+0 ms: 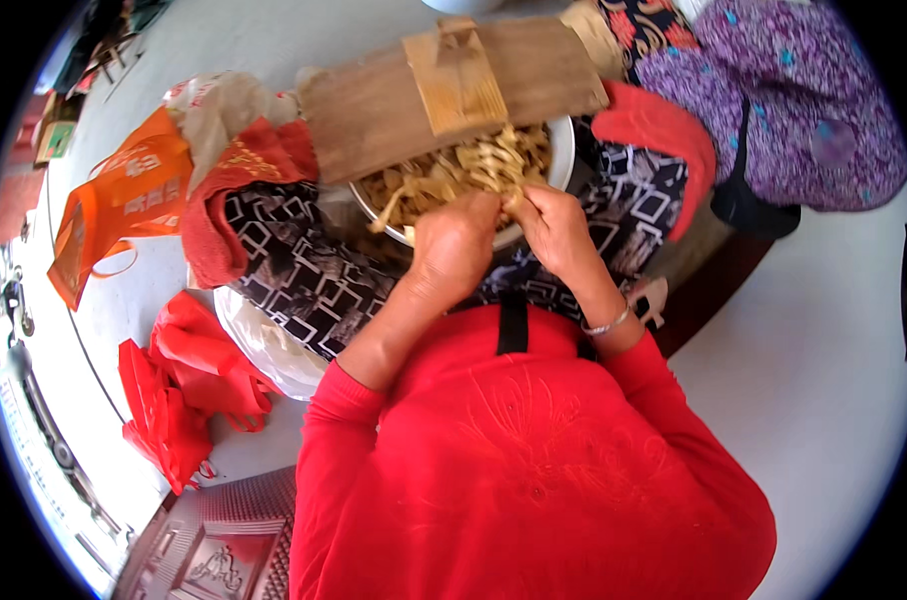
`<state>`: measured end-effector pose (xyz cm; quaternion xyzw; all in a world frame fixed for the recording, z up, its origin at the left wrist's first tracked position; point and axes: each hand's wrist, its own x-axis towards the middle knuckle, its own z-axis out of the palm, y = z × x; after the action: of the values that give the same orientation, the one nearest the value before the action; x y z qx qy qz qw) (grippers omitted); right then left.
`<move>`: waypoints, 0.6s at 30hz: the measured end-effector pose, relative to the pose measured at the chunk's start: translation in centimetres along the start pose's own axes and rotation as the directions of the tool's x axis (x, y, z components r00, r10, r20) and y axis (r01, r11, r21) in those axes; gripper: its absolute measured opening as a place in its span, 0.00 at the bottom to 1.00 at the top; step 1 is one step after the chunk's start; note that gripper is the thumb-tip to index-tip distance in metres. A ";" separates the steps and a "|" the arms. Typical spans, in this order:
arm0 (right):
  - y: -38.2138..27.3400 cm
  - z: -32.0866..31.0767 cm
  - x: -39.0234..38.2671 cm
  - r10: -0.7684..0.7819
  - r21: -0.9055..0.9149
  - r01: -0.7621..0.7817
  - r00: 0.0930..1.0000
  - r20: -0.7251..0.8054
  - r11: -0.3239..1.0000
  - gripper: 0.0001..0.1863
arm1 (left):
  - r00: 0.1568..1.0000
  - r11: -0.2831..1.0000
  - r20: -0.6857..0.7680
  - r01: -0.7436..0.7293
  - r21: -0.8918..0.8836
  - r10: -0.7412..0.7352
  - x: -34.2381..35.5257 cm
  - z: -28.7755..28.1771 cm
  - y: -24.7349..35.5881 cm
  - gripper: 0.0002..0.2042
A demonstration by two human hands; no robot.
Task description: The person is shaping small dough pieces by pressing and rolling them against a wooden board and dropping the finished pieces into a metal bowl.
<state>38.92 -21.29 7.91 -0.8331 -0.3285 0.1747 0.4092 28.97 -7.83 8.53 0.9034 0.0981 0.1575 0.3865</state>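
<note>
My left hand (452,240) and my right hand (554,225) are close together over the near rim of a metal basin (565,154). Both have curled fingers gripping pale yellowish strips (514,205); part of the grip is hidden. More crinkled tan strips (424,180) fill the basin, some hanging over its front. A wooden board (354,115) lies across the far side of the basin, with a lighter wooden block and handle (444,85) on it. Black-and-white patterned cloth (289,260) covers my legs either side of the basin, with red cloths (224,240) over it.
An orange bag (124,200) and beige bag (209,100) lie left, red bags (189,370) and white plastic (264,350) lower down. Purple patterned fabric (774,110) with a black item (749,210) is at upper right. A carved dark-red wooden piece (214,540) is at bottom left.
</note>
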 end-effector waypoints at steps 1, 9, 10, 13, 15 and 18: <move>0.4 0.1 -0.1 0.022 0.055 -0.024 0.999 0.035 0.998 0.09 | 0.999 0.999 -0.032 -0.043 0.002 0.043 -0.1 0.2 -0.3 0.02; -0.8 0.3 1.1 -0.240 0.067 0.254 0.957 -0.165 0.965 0.08 | 0.681 0.123 0.665 0.721 -0.681 -0.307 -0.4 0.9 -2.0 0.05; -1.1 0.4 1.3 -0.229 0.105 0.252 0.954 -0.195 0.962 0.06 | 0.747 0.269 0.583 0.662 -0.700 -0.321 -0.4 1.2 -2.3 0.05; -0.8 0.2 0.7 -0.148 -0.049 0.146 0.988 -0.042 0.988 0.09 | 0.936 0.882 0.266 0.317 -0.350 -0.231 -0.1 1.1 -3.5 0.04; 0.0 0.8 -0.1 -0.051 -0.067 0.052 0.999 0.012 0.996 0.15 | 0.992 0.992 0.107 0.083 -0.100 -0.072 -0.1 0.7 -2.7 0.06; 1.0 0.9 -0.1 0.020 0.202 -0.040 0.995 0.101 0.979 0.14 | 0.996 0.996 0.041 -0.086 0.027 0.085 0.4 0.3 -1.9 0.11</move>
<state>38.71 -21.30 6.56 -0.7822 -0.3160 0.2542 0.4730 29.40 -6.60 7.01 0.9153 0.0539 0.1543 0.3681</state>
